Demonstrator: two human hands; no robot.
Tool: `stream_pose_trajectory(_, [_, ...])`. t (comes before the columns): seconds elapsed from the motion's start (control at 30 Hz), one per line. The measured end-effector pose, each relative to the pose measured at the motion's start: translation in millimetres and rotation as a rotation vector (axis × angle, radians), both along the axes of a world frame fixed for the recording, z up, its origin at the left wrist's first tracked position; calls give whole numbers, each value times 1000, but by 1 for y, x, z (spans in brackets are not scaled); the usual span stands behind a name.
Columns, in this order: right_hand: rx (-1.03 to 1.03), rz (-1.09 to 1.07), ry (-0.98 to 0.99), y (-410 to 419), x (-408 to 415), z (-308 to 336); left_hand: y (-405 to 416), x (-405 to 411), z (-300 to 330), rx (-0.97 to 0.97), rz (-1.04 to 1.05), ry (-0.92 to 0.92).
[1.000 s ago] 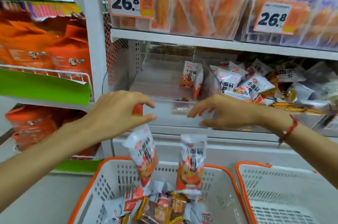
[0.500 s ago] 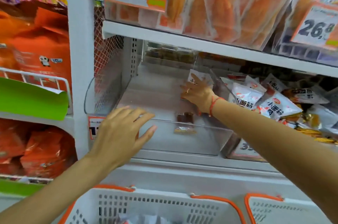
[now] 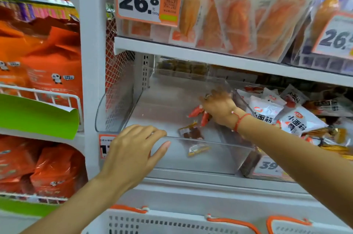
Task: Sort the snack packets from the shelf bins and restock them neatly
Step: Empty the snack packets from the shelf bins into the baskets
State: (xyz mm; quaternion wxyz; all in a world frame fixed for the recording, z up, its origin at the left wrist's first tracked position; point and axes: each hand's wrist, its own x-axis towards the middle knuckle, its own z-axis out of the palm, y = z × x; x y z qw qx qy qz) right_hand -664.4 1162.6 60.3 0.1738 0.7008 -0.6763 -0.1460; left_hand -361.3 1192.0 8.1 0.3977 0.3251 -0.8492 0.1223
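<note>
While two hands [image 3: 218, 106] reach, one clear bin [image 3: 210, 155] holds three packets [image 3: 191, 134].

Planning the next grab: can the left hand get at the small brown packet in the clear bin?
Probably yes: the left hand rests on the clear bin front lip, and the brown packet lies uncovered just behind.

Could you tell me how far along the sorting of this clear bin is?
Mostly emptied: the clear bin holds only a small brown packet. In hand: the right hand grips red-and-white packets inside it, while the left hand rests on its front edge. Left: the jumbled neighbouring bin, and restocking.
</note>
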Motion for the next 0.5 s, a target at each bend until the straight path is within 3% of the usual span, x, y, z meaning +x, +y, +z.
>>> stream_pose_trajectory(0.03, [-12,-16,-13,2,3,5,-1,-1,1,9,8,-7])
stream_pose_trajectory(0.13, [-382,125,23,50,42,34,1,-1,8,104,15,-31])
stream_pose_trajectory(0.2, [-645,282,-96,87,51,45,4,-3,18,219,46,-16])
stream_pose_trajectory(0.33, [-827,313,-362,137,25,26,-19,-22,44,382,85,-61])
stream_pose_trajectory(0.5, [-891,307,-547,142,4,-12,-88,-90,60,826,-93,-627])
